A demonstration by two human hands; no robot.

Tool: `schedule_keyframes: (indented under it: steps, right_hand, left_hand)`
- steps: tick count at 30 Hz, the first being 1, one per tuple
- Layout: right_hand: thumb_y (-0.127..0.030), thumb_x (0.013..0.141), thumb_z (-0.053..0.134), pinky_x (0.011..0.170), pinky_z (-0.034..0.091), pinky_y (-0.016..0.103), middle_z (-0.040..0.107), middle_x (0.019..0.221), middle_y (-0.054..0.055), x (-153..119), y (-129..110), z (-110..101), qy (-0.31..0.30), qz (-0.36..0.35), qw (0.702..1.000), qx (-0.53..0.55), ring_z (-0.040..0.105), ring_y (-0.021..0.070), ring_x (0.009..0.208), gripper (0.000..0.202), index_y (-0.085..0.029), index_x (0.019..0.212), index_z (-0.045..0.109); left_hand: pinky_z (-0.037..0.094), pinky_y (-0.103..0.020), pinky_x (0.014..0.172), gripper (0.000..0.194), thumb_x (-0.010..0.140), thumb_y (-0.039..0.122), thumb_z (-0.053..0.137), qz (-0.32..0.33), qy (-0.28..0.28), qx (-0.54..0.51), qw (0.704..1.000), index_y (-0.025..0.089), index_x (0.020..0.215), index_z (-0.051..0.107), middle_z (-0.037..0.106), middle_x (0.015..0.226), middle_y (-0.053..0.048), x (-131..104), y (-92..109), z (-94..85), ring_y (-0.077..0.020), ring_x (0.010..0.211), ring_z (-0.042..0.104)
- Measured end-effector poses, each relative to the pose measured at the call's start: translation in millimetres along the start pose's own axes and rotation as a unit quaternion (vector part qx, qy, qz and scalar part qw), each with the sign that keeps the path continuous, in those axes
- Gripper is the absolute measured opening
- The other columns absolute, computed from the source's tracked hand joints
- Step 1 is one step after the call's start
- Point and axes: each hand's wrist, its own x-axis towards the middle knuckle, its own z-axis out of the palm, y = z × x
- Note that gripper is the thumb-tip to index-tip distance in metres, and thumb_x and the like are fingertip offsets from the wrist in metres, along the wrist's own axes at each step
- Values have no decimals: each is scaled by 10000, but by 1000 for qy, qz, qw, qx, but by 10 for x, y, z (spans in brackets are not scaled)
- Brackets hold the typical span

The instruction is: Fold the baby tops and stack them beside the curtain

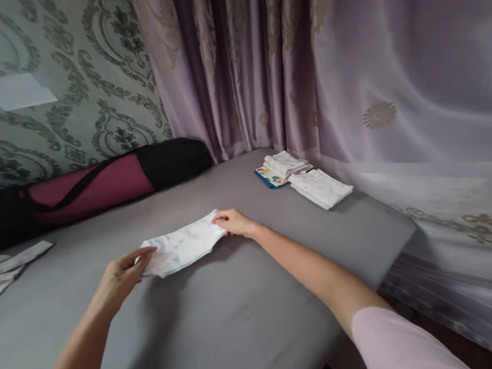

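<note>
2 bare hands, left (pixel 121 273) and right (pixel 233 223), each pinched 1 end of a white folded cloth (pixel 186 247), fingers nearly closed, cloth above the grey bed (pixel 241 312), 2 folded stacks (pixel 304 179) beyond.

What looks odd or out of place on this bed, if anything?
Mostly tidy. The one odd bit is the crumpled, patterned white cloth at the left edge: it lies loose and uneven, unlike the flat, neatly folded white cloths near the purple satin curtain.
</note>
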Motion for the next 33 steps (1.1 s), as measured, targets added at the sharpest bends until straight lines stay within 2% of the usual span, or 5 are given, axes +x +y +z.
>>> schedule_keyframes:
  steps: [9, 13, 18, 27, 33]
  right_hand:
    - [-26, 665, 579, 647, 498, 201, 706, 940, 19, -657, -8, -994, -65, -9, 954, 293, 666, 120, 805, 517, -187, 1154, 632]
    - [-67, 552, 744, 686, 489, 217, 706, 995, 12, -914, 63, -1311, 44, -42, 974, 220, 642, 126, 833, 558, -210, 1085, 664]
    - [-398, 661, 771, 662, 433, 238, 680, 761, -2, -1174, 66, -1516, 185, -54, 978, 83, 577, 117, 708, 330, -162, 885, 722]
    - [-387, 756, 725, 649, 512, 259, 711, 755, 34, -1275, 329, -1515, 161, 72, 966, 187, 652, 149, 674, 242, -161, 823, 671]
    - [-330, 783, 713, 565, 513, 232, 714, 688, 36, -1111, 723, -1374, 193, 130, 971, 60, 671, 169, 662, 198, -136, 805, 681]
  left_hand:
    - [490, -310, 832, 607, 544, 267, 769, 65, -195, -303, 931, 205, 1143, 694, 716, 1018, -60, -121, 511, 240, -220, 929, 622]
    - [478, -334, 877, 653, 558, 286, 820, 116, -213, -285, 927, 194, 1182, 651, 697, 1060, -65, -134, 691, 537, -214, 961, 616]
    - [463, -300, 807, 494, 629, 439, 791, 128, -223, -205, 944, 173, 1035, 698, 684, 881, -26, -175, 852, 778, -187, 859, 601]
    - [506, -323, 713, 512, 628, 557, 760, -26, -281, -226, 932, 120, 891, 710, 704, 847, -91, -259, 976, 963, -209, 769, 643]
    - [517, -362, 743, 378, 796, 500, 614, 92, -85, 46, 991, 139, 900, 648, 669, 827, -105, -242, 731, 1271, -236, 816, 630]
